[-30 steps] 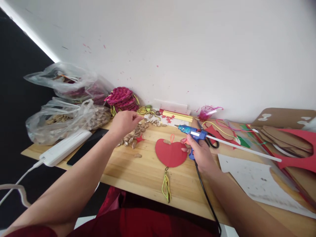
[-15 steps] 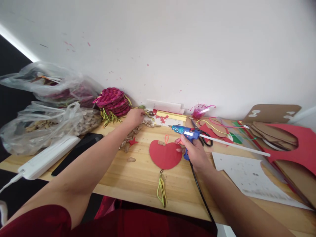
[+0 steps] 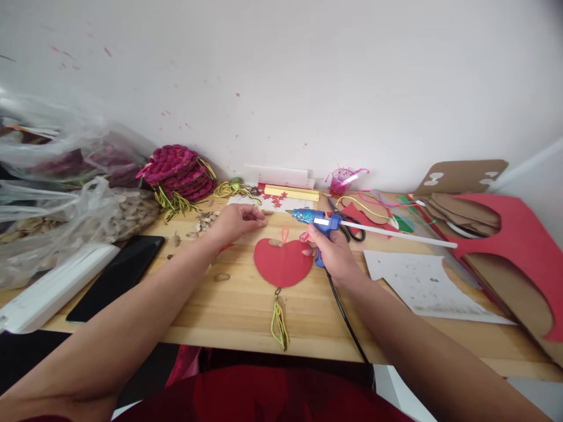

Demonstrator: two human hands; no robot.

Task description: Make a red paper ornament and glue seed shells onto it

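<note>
My right hand (image 3: pixel 332 249) is wrapped round a blue hot glue gun (image 3: pixel 325 221), its nozzle pointing left and a long white glue stick out of its back. Below the nozzle lies a red heart-shaped card (image 3: pixel 284 265) with an orange loop at its top, a peanut shell (image 3: pixel 275 242) near its upper edge and a yellow-green tassel (image 3: pixel 278 322) at its tip. My left hand (image 3: pixel 241 224) is closed at the fingertips on a small peanut shell (image 3: pixel 266 212), partly hidden, just left of the nozzle. More shells (image 3: pixel 204 223) lie loose behind my left wrist.
Clear plastic bags (image 3: pixel 118 205) of shells, a white power strip (image 3: pixel 65 287) and a black phone (image 3: pixel 118 278) are on the left. Magenta braided discs (image 3: pixel 176 170) stand stacked at the back. Black-handled scissors (image 3: pixel 356 234), white paper (image 3: pixel 413 287) and red card offcuts (image 3: pixel 501 228) lie right.
My left hand has come back from the loose shells towards the glue gun, with a peanut shell at its fingertips. My right hand still holds the glue gun over the heart's right side. The view has shifted.
</note>
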